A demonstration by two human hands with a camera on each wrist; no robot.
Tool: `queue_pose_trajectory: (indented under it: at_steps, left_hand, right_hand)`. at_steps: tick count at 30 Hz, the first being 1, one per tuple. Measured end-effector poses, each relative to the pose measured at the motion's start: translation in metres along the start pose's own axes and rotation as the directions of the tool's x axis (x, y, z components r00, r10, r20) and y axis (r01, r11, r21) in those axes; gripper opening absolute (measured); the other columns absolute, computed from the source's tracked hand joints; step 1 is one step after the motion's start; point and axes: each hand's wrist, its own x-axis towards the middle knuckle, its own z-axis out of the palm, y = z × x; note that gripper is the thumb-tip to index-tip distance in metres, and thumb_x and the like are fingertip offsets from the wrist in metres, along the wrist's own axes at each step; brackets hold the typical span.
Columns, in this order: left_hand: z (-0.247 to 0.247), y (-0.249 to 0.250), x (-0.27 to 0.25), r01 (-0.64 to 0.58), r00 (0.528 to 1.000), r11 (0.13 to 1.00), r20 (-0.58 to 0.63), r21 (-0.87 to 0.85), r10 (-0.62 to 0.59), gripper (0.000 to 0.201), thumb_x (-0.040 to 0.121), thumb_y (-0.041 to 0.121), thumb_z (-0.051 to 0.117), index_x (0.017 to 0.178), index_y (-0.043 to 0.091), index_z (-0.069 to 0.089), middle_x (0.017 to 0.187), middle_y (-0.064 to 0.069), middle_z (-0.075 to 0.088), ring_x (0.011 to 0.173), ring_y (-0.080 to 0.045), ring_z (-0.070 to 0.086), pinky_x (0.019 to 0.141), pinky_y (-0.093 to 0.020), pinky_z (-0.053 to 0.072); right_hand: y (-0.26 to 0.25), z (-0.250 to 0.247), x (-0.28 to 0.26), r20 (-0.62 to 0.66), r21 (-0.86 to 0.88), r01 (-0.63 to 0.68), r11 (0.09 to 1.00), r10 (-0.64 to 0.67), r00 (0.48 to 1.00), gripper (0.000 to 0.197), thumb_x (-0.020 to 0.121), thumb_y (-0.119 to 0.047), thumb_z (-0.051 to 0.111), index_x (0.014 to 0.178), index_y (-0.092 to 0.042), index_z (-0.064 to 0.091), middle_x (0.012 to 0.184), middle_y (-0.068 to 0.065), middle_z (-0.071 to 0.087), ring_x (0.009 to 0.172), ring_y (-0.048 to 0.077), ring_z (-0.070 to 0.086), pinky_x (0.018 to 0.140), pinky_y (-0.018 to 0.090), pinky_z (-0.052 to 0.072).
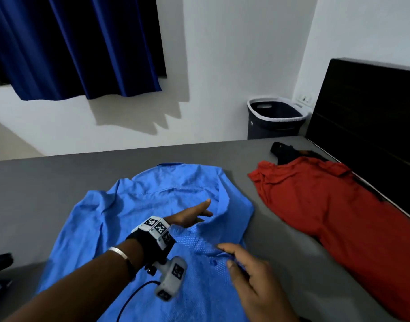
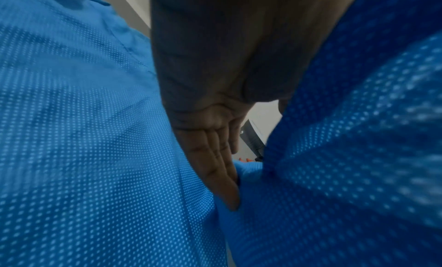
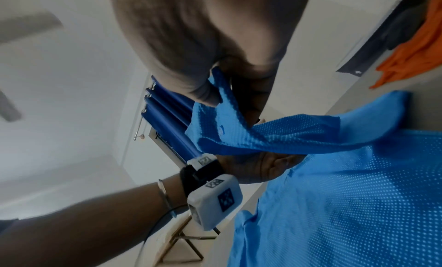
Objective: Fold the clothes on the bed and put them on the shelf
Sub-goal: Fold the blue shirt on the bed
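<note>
A: Step?
B: Folding blue shirt [image 1: 157, 219], spread on bed [image 1: 60, 182]. Left hand [image 1: 190, 217] flat, fingers straight, pressing the shirt's middle; right hand [image 1: 250, 273] pinches its edge.
A: Next?
B: Probably carry that edge over the left hand.
A: Hidden?
B: Shelf not visible; red garment [image 1: 327, 205] right of shirt, cut off.

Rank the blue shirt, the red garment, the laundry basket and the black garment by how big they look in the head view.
1. blue shirt, nearest the camera, so partly inflated
2. red garment
3. laundry basket, farther away
4. black garment, partly hidden under the red one
</note>
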Motion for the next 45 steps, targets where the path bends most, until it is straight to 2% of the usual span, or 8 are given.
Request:
queue_pose_trajectory:
  at_steps: [3, 8, 14, 22, 29, 34, 40, 45]
  left_hand:
    - [-0.003, 0.002, 0.002, 0.016, 0.999, 0.987, -0.033, -0.157, -0.021, 0.096, 0.052, 0.081, 0.072, 0.125, 0.019, 0.062, 0.117, -0.009, 0.065, 0.088, -0.020, 0.071, 0.073, -0.035, 0.057]
    - [-0.001, 0.038, -0.006, 0.031, 0.990, 0.983, -0.129, -0.181, -0.055, 0.088, 0.079, 0.085, 0.033, 0.126, 0.013, 0.056, 0.078, -0.006, 0.052, 0.053, -0.016, 0.050, 0.047, -0.024, 0.042]
    - [0.020, 0.071, -0.045, 0.043, 0.998, 0.989, 0.051, -0.142, -0.036, 0.085, 0.072, 0.079, 0.052, 0.135, 0.023, 0.046, 0.122, -0.018, 0.064, 0.095, -0.035, 0.070, 0.069, -0.046, 0.059]
    - [0.034, 0.039, -0.080, 0.033, 0.995, 0.969, 0.080, 0.245, -0.054, 0.044, 0.082, 0.035, 0.078, 0.111, 0.009, 0.056, 0.107, -0.016, 0.071, 0.102, -0.034, 0.069, 0.083, -0.045, 0.059]
    - [0.024, 0.013, -0.101, -0.165, 0.908, 0.976, -0.408, -0.143, 0.094, 0.020, 0.098, 0.012, 0.045, 0.097, 0.005, 0.064, 0.088, -0.017, 0.069, 0.076, -0.031, 0.067, 0.069, -0.050, 0.061]
    - [-0.013, 0.025, -0.123, -0.402, 0.821, 0.710, -0.570, -0.579, 0.000, 0.031, 0.097, 0.018, 0.048, 0.118, -0.004, 0.053, 0.110, -0.026, 0.066, 0.092, -0.042, 0.069, 0.060, -0.042, 0.061]
    - [-0.034, 0.072, -0.140, -0.494, 0.766, 0.721, -0.636, -0.486, 0.097, 0.016, 0.099, 0.017, 0.048, 0.106, 0.005, 0.055, 0.091, -0.015, 0.064, 0.075, -0.030, 0.066, 0.061, -0.044, 0.061]
    - [-0.046, 0.097, -0.141, -0.484, 0.774, 0.755, -0.618, -0.442, 0.134, 0.012, 0.099, 0.014, 0.048, 0.102, 0.004, 0.053, 0.100, -0.020, 0.063, 0.084, -0.039, 0.067, 0.065, -0.051, 0.060]
  right_hand:
    - [0.008, -0.014, 0.008, -0.172, 0.147, -0.078, 0.986, 0.103, 0.980, 0.043, 0.095, -0.003, 0.055, 0.107, -0.043, 0.066, 0.088, -0.009, 0.072, 0.079, 0.003, 0.064, 0.073, 0.017, 0.048]
    - [0.027, -0.041, 0.032, -0.390, 0.148, -0.105, 0.984, 0.155, 0.907, 0.033, 0.096, -0.001, 0.053, 0.118, -0.023, 0.063, 0.112, -0.010, 0.070, 0.108, 0.008, 0.064, 0.097, 0.031, 0.048]
    - [0.023, -0.002, 0.041, -0.209, -0.099, -0.052, 0.994, 0.030, 0.978, 0.039, 0.092, -0.023, 0.043, 0.127, -0.029, 0.060, 0.117, -0.019, 0.066, 0.104, -0.008, 0.060, 0.091, 0.025, 0.049]
    - [0.014, 0.039, 0.023, 0.105, -0.135, 0.107, 0.985, -0.093, 0.990, 0.050, 0.088, 0.000, 0.042, 0.127, -0.028, 0.056, 0.124, -0.006, 0.062, 0.116, 0.005, 0.056, 0.097, 0.024, 0.044]
    - [0.021, 0.032, -0.009, -0.110, -0.014, -0.020, 1.000, 0.019, 0.994, 0.030, 0.090, -0.036, 0.056, 0.118, -0.028, 0.062, 0.119, -0.019, 0.063, 0.111, 0.004, 0.060, 0.092, 0.029, 0.050]
    - [0.091, -0.004, -0.045, -0.405, -0.411, -0.432, 0.803, 0.263, 0.876, 0.040, 0.077, -0.025, 0.078, 0.113, -0.012, 0.065, 0.109, 0.014, 0.066, 0.101, 0.035, 0.065, 0.086, 0.043, 0.051]
    - [0.108, -0.012, -0.084, -0.234, -0.473, -0.712, 0.519, 0.705, 0.670, 0.107, 0.074, -0.056, 0.063, 0.152, -0.005, 0.012, 0.155, 0.014, 0.026, 0.143, 0.025, 0.029, 0.112, 0.028, 0.025]
    - [0.108, -0.012, -0.091, -0.241, -0.356, -0.735, 0.578, 0.703, 0.669, 0.040, 0.059, -0.043, 0.067, 0.082, -0.017, 0.049, 0.089, 0.006, 0.061, 0.091, 0.025, 0.061, 0.085, 0.034, 0.046]
